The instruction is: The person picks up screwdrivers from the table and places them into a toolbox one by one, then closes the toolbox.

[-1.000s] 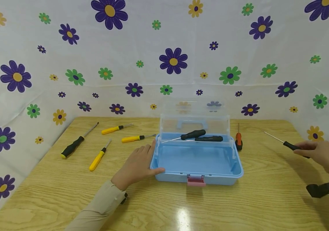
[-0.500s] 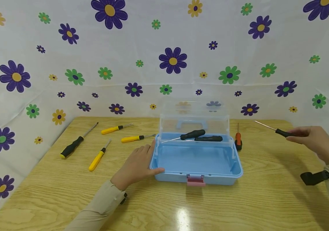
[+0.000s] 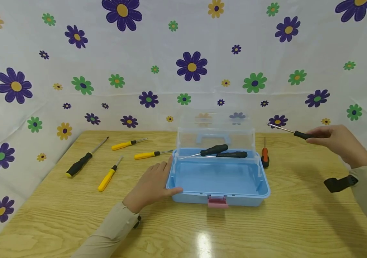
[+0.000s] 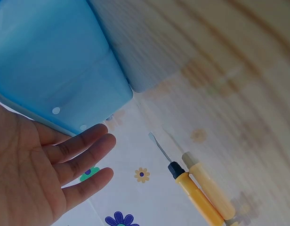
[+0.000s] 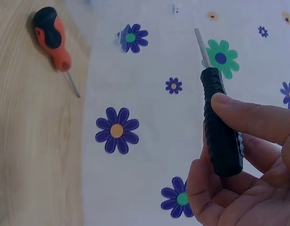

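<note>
A light blue toolbox [image 3: 219,177] stands on the table with its clear lid [image 3: 215,138] raised at the back. Two black-handled screwdrivers [image 3: 214,150] lie at its rear, behind the lid's lower edge. My left hand [image 3: 149,188] rests on the box's left side, fingers straight, thumb over the front rim; the left wrist view shows the fingers extended by the blue wall. Held up in the air on the right, a black-handled screwdriver [image 5: 220,127] is pinched between the thumb and fingers of my right hand [image 3: 335,143]. Its shaft points left, toward the box.
An orange-and-black screwdriver [image 3: 265,156] lies just right of the box. On the left are several yellow-handled screwdrivers [image 3: 107,179] and a larger black-and-yellow one [image 3: 80,164]. A flowered cloth [image 3: 125,64] hangs behind the wooden table [image 3: 157,229].
My right hand has moved left and upward with the black-handled screwdriver, bringing it closer to the box. My left hand has stayed on the box's side.
</note>
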`<state>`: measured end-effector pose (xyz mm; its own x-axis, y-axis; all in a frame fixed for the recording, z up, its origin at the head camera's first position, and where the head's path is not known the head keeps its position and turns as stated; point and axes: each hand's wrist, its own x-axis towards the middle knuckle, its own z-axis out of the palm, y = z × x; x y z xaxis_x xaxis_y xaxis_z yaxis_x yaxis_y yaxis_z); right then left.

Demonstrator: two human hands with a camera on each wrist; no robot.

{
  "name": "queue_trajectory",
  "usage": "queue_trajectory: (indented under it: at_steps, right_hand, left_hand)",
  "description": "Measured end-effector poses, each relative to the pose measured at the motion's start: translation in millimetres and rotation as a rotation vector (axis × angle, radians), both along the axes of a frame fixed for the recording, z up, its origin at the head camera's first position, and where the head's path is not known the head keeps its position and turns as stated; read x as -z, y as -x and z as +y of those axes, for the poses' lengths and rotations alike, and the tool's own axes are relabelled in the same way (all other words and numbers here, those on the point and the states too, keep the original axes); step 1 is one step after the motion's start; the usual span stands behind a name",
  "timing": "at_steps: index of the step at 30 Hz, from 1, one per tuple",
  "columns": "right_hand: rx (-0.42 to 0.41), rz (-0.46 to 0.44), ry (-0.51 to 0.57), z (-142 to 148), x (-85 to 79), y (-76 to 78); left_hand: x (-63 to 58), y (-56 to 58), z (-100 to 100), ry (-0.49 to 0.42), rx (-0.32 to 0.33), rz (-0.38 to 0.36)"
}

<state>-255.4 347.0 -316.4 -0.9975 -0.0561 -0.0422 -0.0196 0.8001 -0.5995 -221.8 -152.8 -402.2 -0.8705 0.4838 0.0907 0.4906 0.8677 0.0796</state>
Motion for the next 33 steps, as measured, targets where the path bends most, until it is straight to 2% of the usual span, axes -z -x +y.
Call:
queue_trajectory:
  at_steps: [4,11,23,33]
  right_hand:
    - [-0.034,0.033,-0.015,-12,-9.2,5.3]
    - [-0.072,0.014,0.017,-33,-20.9,12.2]
    - [-0.120,0.030,0.016,-65,-31.0,23.8]
    - [-0.144,0.061,0.044,-91,-32.1,31.2]
  left_hand:
    - [-1.2,0.4,-1,0.000,-0.002,-0.003]
    - [-3.0,1.1,-1,0.002,-0.008,-0.015]
    - [-8.5,0.0,-1,0.004,-0.001,-0.022]
    - [-12.8,-1.4,-1,0.011,-0.010,-0.044]
